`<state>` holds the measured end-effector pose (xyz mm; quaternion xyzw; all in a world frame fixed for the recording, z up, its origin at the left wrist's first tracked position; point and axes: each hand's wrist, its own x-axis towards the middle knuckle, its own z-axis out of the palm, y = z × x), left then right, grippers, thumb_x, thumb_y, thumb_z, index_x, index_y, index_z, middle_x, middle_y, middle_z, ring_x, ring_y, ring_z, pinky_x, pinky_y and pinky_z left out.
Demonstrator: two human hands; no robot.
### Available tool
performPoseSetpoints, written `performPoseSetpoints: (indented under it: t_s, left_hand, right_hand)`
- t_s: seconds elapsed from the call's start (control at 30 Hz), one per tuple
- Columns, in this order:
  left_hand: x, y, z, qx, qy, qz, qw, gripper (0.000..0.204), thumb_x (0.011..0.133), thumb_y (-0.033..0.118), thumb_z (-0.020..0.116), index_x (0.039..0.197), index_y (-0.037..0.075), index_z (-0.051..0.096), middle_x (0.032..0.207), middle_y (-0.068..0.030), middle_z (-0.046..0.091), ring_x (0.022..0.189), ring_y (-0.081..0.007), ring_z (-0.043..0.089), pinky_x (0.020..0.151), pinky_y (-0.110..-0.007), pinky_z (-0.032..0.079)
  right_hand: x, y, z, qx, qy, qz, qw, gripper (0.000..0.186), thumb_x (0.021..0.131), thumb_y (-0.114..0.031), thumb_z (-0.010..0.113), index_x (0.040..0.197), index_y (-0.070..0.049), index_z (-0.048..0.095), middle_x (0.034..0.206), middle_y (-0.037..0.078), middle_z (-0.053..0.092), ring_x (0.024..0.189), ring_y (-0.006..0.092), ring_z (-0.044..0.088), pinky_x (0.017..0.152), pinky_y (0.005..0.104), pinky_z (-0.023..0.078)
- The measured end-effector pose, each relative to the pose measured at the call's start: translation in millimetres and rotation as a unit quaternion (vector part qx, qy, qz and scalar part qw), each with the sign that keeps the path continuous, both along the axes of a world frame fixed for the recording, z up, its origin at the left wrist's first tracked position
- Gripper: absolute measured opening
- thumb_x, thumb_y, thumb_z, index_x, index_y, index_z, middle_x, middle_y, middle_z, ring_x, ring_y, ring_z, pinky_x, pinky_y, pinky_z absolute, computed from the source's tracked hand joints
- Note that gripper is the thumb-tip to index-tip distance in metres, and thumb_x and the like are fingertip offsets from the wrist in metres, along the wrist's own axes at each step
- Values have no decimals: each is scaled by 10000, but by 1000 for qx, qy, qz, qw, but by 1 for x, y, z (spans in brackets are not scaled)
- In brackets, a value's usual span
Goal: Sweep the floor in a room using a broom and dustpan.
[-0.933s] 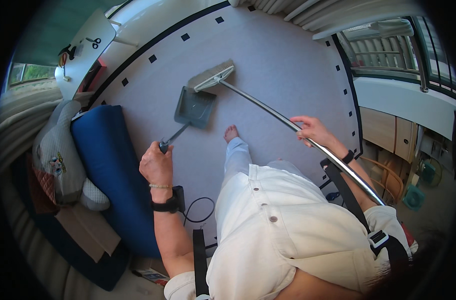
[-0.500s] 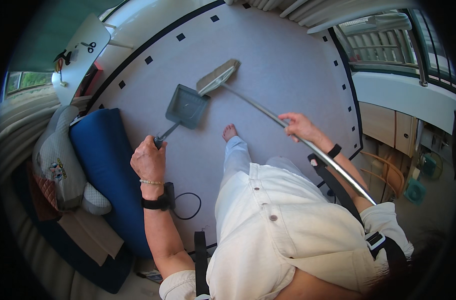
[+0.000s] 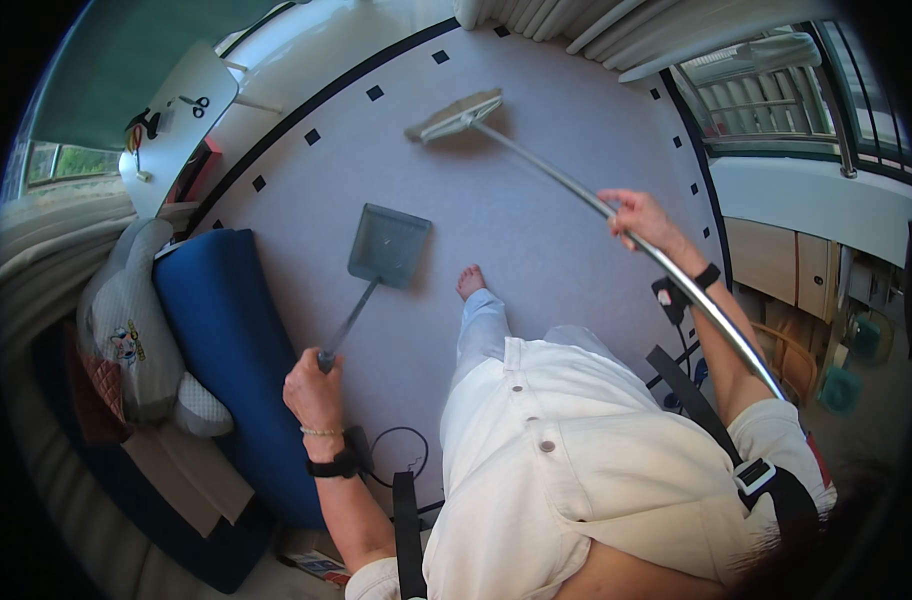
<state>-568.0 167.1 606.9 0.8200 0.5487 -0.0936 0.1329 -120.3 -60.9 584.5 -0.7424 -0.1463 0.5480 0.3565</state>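
Note:
My left hand is closed round the handle end of a grey long-handled dustpan. The pan lies ahead of that hand, over the pale floor, with a few small specks in it. My right hand grips the metal pole of a broom, fingers wrapped round it. The pole runs back along my right forearm. The broom's head, with tan bristles and a light frame, is beyond the dustpan and to its right, apart from it.
A blue sofa with a grey plush cushion stands at the left. Behind it is a white table bearing scissors. My bare foot is on the floor. A wooden chair stands at the right, and curtains hang at the far side.
The broom head has moved away from the dustpan, farther out and slightly right, and has turned. My left hand and the dustpan have come nearer to me; my right hand has shifted right and forward.

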Motion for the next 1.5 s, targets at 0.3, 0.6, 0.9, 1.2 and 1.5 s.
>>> performPoseSetpoints:
  t_s: [0.3, 0.6, 0.9, 1.2, 1.5]
  left_hand:
    - [-48, -80, -8, 18, 3, 105, 994, 277, 637, 227, 781, 845, 92, 656, 743, -107, 651, 689, -304, 631, 608, -375, 499]
    - [-61, -76, -17, 28, -2, 113, 993, 275, 630, 239, 785, 835, 106, 658, 740, -99, 650, 688, -296, 629, 604, -380, 496]
    - [-64, -95, -22, 26, -15, 133, 991, 282, 616, 258, 797, 799, 108, 645, 729, -118, 645, 685, -320, 630, 601, -419, 494]
    - [-39, -109, -24, 26, -13, 193, 981, 247, 661, 299, 763, 749, 105, 638, 692, -107, 645, 649, -314, 632, 564, -407, 491]
    - [-59, -92, -25, 22, -11, 174, 984, 287, 648, 295, 772, 825, 92, 671, 731, -134, 657, 709, -318, 641, 626, -411, 507]
  right_hand:
    - [-28, 47, -65, -36, 43, 84, 995, 477, 755, -57, 548, 1224, -11, 474, 676, 73, 590, 414, 109, 523, 360, 245, 413]
    - [-91, -16, 39, -82, 221, 109, 966, 584, 753, -16, 580, 1307, 38, 404, 676, 72, 603, 431, 94, 533, 369, 221, 415]
    - [-38, 94, -2, 0, -22, 215, 976, 549, 719, -40, 588, 1252, 31, 476, 637, 58, 570, 442, 105, 527, 366, 223, 409]
    - [-42, 189, -83, 21, -2, 192, 981, 486, 748, -36, 561, 1221, 39, 477, 654, 77, 583, 422, 118, 525, 381, 260, 439]
    - [-104, 59, 37, -106, 170, 228, 953, 607, 737, -57, 587, 1308, 34, 406, 709, 96, 606, 445, 109, 515, 391, 239, 403]
